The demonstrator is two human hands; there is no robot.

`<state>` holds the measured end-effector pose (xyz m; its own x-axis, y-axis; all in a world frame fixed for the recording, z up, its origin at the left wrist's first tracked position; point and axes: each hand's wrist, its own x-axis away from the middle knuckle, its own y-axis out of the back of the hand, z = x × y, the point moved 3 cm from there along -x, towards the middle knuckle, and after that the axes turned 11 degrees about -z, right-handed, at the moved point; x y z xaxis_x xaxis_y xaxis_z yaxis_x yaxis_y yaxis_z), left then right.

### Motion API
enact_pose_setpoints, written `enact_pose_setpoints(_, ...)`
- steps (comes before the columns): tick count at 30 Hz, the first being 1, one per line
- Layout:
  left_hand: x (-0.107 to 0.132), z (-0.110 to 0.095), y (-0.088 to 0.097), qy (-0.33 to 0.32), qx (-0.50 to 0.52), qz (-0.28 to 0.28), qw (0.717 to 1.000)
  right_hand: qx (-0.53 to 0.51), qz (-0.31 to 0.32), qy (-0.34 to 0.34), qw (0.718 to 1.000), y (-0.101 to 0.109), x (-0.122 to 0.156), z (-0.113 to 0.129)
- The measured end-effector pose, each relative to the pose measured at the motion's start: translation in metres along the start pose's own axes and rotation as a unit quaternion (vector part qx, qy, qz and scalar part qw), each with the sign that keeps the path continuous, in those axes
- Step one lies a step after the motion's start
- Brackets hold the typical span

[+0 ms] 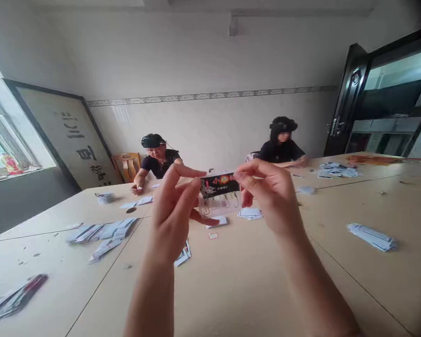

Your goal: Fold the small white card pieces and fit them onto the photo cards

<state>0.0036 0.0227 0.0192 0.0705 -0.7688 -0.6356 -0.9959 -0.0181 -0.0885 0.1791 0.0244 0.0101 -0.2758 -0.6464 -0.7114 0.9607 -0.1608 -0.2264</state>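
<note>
Packet (217, 194) of hooks pinched by both hands — left hand (173, 210), right hand (266, 196) — light, floppy, best gripped at card header.

Both forearms are bare to the lower frame edge; no sleeves, gloves, watch or rings are visible. The left hand (170, 210) and right hand (270, 196) show slender fingers (182, 171) with short nails.

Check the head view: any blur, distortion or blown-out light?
Head view: strong wide-angle bend, door frame leaning; window at left blown out; the packet held up between left hand and right hand is soft, its print unreadable; table lit evenly, with faint shadows.
</note>
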Motion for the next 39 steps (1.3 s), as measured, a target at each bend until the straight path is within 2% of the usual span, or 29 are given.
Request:
enact_pose_setpoints(4,0.001,-0.003,-0.003,-0.003,-0.002,0.014,1.000,-0.003,0.001,0.005,1.000,0.000,-0.002,0.001)
enact_pose_setpoints(10,0.008,-0.006,-0.010,-0.009,-0.016,-0.037,0.999,0.024,-0.017,0.024,0.999,-0.001,0.002,0.001)
enact_pose_setpoints(17,0.008,-0.003,-0.012,-0.012,-0.044,-0.018,0.999,0.096,-0.069,0.081,0.990,-0.007,0.006,-0.001)
enact_pose_setpoints(22,0.012,-0.006,-0.017,-0.016,-0.051,-0.035,0.998,0.085,-0.053,0.062,0.993,-0.005,0.002,-0.001)
enact_pose_setpoints(29,0.008,-0.004,-0.014,0.012,-0.034,-0.042,0.998,0.057,-0.039,0.044,0.997,0.001,-0.003,-0.004)
enact_pose_setpoints(32,0.007,-0.003,-0.012,0.029,-0.020,-0.046,0.998,0.049,-0.013,0.029,0.998,0.005,-0.004,-0.003)
enact_pose_setpoints(35,0.007,-0.002,-0.011,0.048,-0.001,-0.020,0.999,0.049,0.026,0.010,0.998,0.011,-0.006,-0.002)
enact_pose_setpoints(39,0.006,0.003,-0.009,0.078,0.021,0.047,0.996,0.066,0.049,0.007,0.997,0.021,-0.008,-0.001)
